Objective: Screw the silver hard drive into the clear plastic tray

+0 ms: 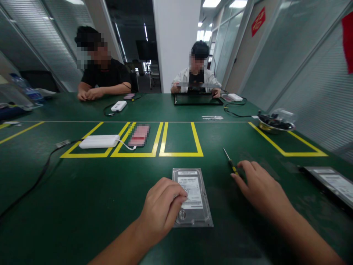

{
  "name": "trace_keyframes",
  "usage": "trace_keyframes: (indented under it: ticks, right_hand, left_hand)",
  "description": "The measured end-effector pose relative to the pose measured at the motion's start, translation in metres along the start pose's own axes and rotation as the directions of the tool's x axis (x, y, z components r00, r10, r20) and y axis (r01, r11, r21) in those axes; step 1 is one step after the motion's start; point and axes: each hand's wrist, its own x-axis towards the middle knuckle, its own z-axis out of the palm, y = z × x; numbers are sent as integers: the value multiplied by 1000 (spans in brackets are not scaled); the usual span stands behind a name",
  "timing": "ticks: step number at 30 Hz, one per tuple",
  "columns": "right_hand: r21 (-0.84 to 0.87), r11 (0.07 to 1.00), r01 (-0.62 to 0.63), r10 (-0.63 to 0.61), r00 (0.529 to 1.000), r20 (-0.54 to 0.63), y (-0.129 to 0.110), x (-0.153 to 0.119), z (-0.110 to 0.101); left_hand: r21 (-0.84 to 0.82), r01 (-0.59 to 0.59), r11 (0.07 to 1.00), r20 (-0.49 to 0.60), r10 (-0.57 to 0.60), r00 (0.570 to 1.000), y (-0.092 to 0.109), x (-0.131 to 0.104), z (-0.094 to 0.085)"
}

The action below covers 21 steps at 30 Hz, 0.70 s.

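Observation:
A silver hard drive [196, 191] with a white label lies flat on the green table [82, 191]. Over its left part is my left hand [164, 202], with thumb and fingertips pinched together; whatever may be between them is too small to make out. Right of the drive, my right hand [256, 184] rests by a screwdriver [232, 164] with a black and yellow handle. Its thumb and fingers are around the handle end, and the metal tip points away to the upper left.
Another drive [333, 182] lies at the right edge. A metal bowl [275, 123] holds dark parts. A white power strip [99, 141] with a black cable and a phone [139, 135] are at left. Two people sit opposite, one holding a panel above a black frame [198, 103].

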Motion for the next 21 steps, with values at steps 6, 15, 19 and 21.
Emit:
trace_keyframes:
  ticks: [6,15,19,21]
  right_hand:
    - [23,1000,-1,-1,995,101,5,6,16]
    - [-77,997,-28,43,979,200,-3,11,12]
    - [-121,993,-14,46,963,266,-3,13,6]
    - [-114,993,-4,32,969,246,-4,13,4]
  left_hand:
    - [36,75,997,15,-76,997,-4,-2,0]
    - [56,169,984,3,-170,985,-12,2,1]
    - [57,179,982,6,-179,984,-15,2,2]
    - [57,187,981,12,-187,982,-16,1,2]
